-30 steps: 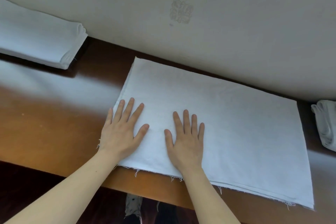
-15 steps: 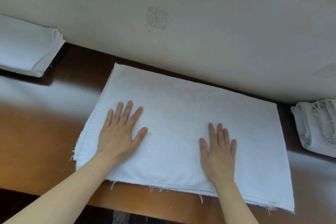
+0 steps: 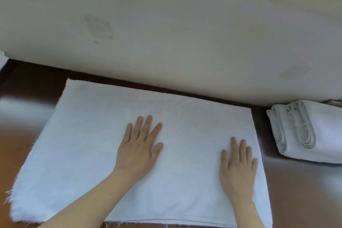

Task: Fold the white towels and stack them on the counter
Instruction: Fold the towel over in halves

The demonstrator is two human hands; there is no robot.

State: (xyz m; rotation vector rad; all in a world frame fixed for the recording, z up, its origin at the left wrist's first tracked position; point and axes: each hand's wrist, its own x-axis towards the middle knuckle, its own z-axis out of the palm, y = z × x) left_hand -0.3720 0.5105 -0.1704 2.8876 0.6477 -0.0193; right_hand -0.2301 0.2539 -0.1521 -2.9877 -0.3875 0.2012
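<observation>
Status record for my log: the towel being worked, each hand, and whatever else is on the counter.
towel: white towel spread flat on the counter, near edge frayed
left hand: left hand flat on the towel's middle, fingers straight
right hand: right hand flat near the towel's right edge
other: folded towels at far right, apart from the spread towel

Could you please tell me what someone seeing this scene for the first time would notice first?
The eye goes first to the large white towel spread flat across the middle of the brown counter. The left hand presses flat on its centre and the right hand lies flat near its right edge. Next comes the pile of folded towels at the far right of the counter.
</observation>
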